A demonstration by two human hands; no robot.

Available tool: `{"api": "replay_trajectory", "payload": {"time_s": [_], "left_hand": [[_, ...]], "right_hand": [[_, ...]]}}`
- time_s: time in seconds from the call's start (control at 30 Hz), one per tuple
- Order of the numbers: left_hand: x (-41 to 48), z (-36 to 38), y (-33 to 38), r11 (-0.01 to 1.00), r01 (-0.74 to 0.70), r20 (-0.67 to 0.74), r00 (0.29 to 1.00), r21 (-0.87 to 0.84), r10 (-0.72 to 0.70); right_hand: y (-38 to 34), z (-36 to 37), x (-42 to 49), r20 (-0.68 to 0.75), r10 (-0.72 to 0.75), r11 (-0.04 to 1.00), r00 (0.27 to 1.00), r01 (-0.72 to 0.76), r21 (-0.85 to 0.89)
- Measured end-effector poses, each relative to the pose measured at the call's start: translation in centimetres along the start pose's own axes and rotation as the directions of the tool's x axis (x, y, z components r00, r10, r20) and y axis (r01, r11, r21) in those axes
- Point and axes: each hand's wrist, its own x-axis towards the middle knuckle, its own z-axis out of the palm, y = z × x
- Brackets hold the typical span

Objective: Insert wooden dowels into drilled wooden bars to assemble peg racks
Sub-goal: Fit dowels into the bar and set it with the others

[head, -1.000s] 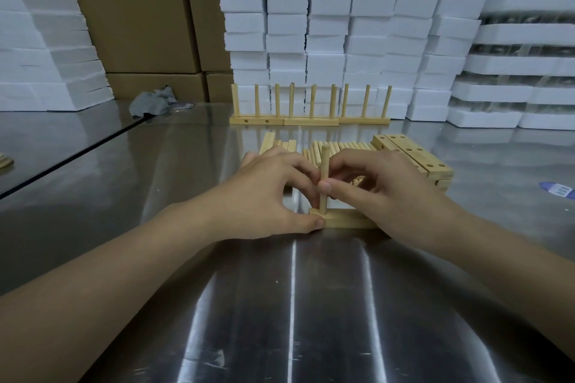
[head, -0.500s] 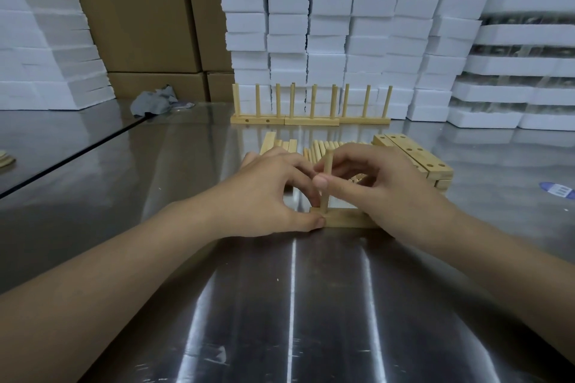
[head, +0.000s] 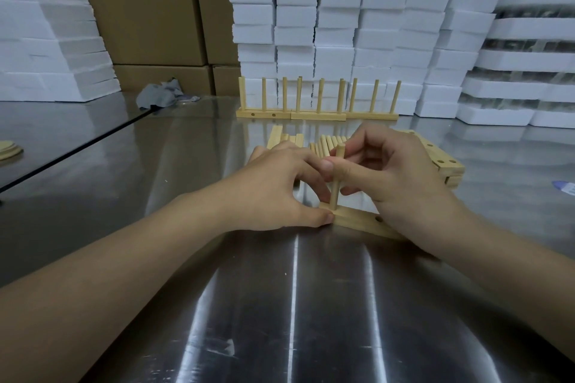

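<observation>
The dowel [head: 335,179] stands nearly upright, its long axis vertical and its top leaning slightly to the right in the head view. Its lower end sits in the top face of the bar [head: 357,221], close to the bar's left end. The bar lies flat on the steel table [head: 295,305] in front of the person. Its long axis runs left to right, with the right end angled a little nearer the camera.

The dowel is a plain, pale, round wooden rod with a smooth, flat-cut top. The bar is the same light wood, square-edged, and 1 dark drilled hole shows on its near side face.

The right hand [head: 401,183] pinches the dowel at about mid-height between thumb and forefinger, with the other fingers curled behind it. The left hand [head: 277,190] grips the bar's left end: the thumb tip presses the near face and the curled fingers wrap round the far side.

Just behind the hands lie loose dowels [head: 326,142] side by side, and a stack of drilled bars [head: 441,162] sits to their right. Farther back, 3 finished racks [head: 317,115] stand end to end with 9 pegs pointing up, in front of white foam blocks [head: 342,9].
</observation>
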Motion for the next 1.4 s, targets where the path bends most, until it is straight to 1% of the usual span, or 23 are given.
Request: {"api": "replay_trajectory", "payload": {"time_s": [0.33, 0.47, 0.53, 0.6, 0.73, 0.83, 1.1, 1.17, 1.3, 1.4], "left_hand": [[-0.1, -0.3, 0.3, 1.0, -0.009, 0.013, 1.0, 0.017, 0.009], [-0.2, -0.2, 0.0, 1.0, 0.0, 0.035, 0.999, 0.007, 0.0], [-0.2, 0.0, 0.0, 1.0, -0.012, 0.021, 1.0, -0.002, 0.012], [-0.2, 0.2, 0.0, 1.0, -0.015, 0.004, 1.0, -0.012, 0.015], [-0.1, 0.5, -0.1, 0.998, 0.006, -0.02, 1.0, -0.058, -0.007], [-0.1, 0.6, -0.1, 0.998, 0.02, -0.015, 1.0, -0.057, -0.021], [-0.2, 0.4, 0.2, 0.998, 0.031, -0.023, 0.999, -0.049, -0.032], [-0.3, 0.4, 0.3, 0.998, 0.029, -0.024, 0.999, -0.057, -0.03], [-0.1, 0.3, 0.4, 0.998, 0.031, -0.02, 0.999, -0.057, -0.032], [-0.1, 0.3, 0.4, 0.998, 0.041, -0.017, 0.999, -0.04, -0.041]], "right_hand": [[0.3, -0.2, 0.0, 0.011, -0.005, 1.0, 1.0, 0.005, 0.004], [0.4, -0.3, 0.0, 0.07, 0.014, 0.999, 0.997, -0.016, 0.027], [0.3, -0.3, 0.0, 0.101, 0.007, 0.998, 0.995, -0.013, 0.057], [0.3, -0.2, 0.0, 0.115, 0.011, 0.999, 0.993, -0.017, 0.049], [0.1, -0.2, 0.0, 0.126, 0.032, 0.999, 0.992, -0.036, 0.03], [0.0, -0.2, 0.0, 0.121, 0.043, 0.998, 0.992, -0.048, 0.039], [-0.4, 0.0, -0.4, 0.076, 0.041, 0.992, 0.996, -0.031, -0.122], [-0.5, 0.0, -0.4, 0.07, 0.049, 0.989, 0.996, -0.038, -0.14], [-0.7, -0.3, -0.2, 0.136, 0.082, 0.996, 0.987, -0.077, -0.042], [-0.6, -0.3, -0.1, 0.159, 0.1, 0.995, 0.982, -0.103, 0.008]]}}
